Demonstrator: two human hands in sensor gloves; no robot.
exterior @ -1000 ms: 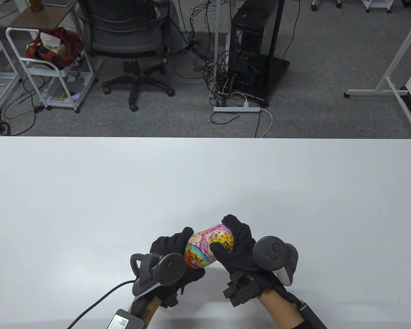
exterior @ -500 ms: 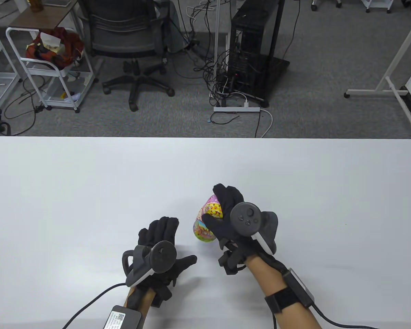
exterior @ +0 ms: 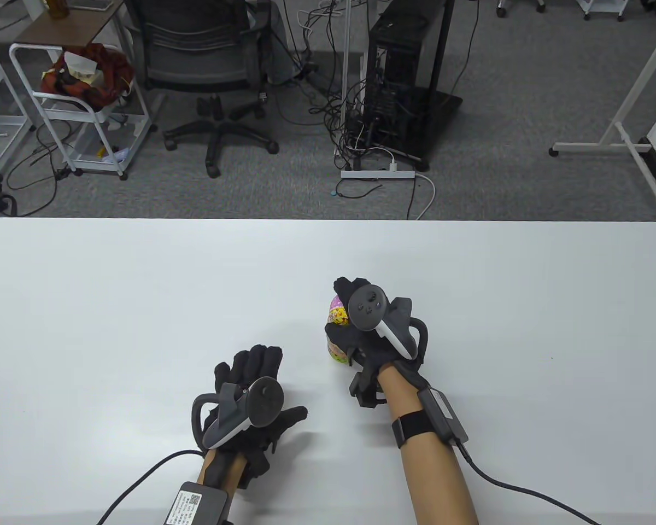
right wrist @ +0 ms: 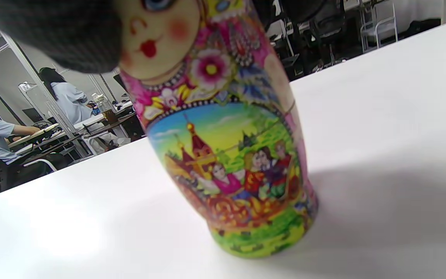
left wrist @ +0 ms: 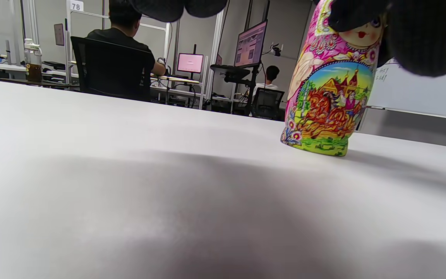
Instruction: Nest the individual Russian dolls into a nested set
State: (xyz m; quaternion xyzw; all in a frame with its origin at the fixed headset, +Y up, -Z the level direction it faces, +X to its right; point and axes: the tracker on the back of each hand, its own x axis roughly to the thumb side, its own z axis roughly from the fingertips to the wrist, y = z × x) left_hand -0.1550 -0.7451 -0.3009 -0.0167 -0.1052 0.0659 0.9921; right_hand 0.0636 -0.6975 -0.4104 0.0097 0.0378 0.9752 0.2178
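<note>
One closed Russian doll (exterior: 337,328), pink with a painted scene on its belly, stands upright on the white table (exterior: 142,306). My right hand (exterior: 355,322) grips its top from above, fingers around the head. The doll's base touches the table in the left wrist view (left wrist: 327,97) and in the right wrist view (right wrist: 230,155). My left hand (exterior: 254,383) lies flat on the table to the doll's left, palm down, fingers spread and holding nothing. No other doll pieces show.
The far table edge (exterior: 328,220) runs across the middle of the table view. Beyond it on the floor are an office chair (exterior: 208,82), a computer tower (exterior: 404,82) and cables. Cables trail from both wrists.
Both hands held the doll tilted near the front edge. My left hand let go and settled flat on the table. My right hand carried the doll forward and stood it upright.
</note>
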